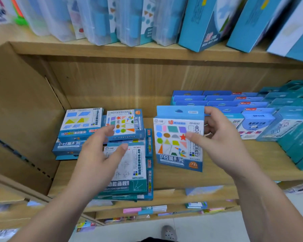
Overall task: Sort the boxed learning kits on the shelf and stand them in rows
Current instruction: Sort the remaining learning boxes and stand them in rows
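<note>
- Head view: my right hand point(219, 137) grips a shapes kit point(178, 138) upright above the shelf point(217, 173), beside the standing rows point(243, 109).
- My left hand point(101, 152) hovers, fingers spread, over the flat pile point(129, 172).

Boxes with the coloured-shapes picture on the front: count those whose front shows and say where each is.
2. One box is upright in the right hand; another lies flat atop the left pile, by the left hand. Others may be buried.

Two hands point(98, 154), many boxed kits point(179, 138)
</note>
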The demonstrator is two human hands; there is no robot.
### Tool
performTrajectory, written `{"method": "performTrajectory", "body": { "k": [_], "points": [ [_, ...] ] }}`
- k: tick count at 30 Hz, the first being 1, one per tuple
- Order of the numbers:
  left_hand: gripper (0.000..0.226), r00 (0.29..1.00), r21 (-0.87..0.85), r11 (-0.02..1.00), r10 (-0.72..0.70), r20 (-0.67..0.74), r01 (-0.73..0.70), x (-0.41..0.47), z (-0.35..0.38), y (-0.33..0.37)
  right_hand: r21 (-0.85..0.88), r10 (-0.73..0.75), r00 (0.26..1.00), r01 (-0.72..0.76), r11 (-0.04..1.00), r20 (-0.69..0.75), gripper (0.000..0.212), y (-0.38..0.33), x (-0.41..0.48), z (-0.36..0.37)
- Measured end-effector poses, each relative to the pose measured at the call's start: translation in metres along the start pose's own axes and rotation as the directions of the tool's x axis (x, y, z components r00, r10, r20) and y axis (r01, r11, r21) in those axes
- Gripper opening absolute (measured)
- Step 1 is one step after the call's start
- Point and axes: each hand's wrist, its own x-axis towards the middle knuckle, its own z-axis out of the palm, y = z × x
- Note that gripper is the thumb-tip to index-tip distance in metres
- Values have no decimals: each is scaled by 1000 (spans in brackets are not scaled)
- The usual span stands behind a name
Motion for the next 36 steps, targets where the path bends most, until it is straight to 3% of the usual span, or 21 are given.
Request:
{"method": "performTrajectory", "body": {
  "k": [2,6,9,12,14,18,24,29,33,36],
  "points": [
    [51,998,-25,999,43,40,-42,16,3,19,-16,-46,998,46,999,42,43,-13,17,-1],
    [55,988,106,983,142,62,-148,61,9,39,-102,-94,995,96,990,30,44,-28,58,3],
    [47,993,250,963,86,85,-105,93,11,35,-223,-156,987,144,964,-38,46,-33,82,6],
    [47,988,419,904,20,152,-83,112,18,18,-394,-187,982,173,903,4,50,-30,97,12],
    [58,977,504,858,-9,213,-102,120,22,10,-436,-201,978,204,877,54,54,-24,103,18],
    [108,927,610,767,-55,372,-199,134,26,7,-526,-241,969,237,817,62,51,-12,118,27],
    [134,851,623,739,-131,508,-258,155,32,0,-585,-243,970,213,782,27,53,2,137,38],
    [136,888,612,756,-91,452,-234,155,27,0,-608,-229,973,204,767,37,47,12,149,40],
    [126,955,543,825,-15,297,-156,147,20,4,-727,-232,971,205,656,64,46,19,159,40],
    [134,964,459,884,-40,261,-88,139,17,3,-764,-173,982,164,624,70,44,24,170,47]
  ]
}}
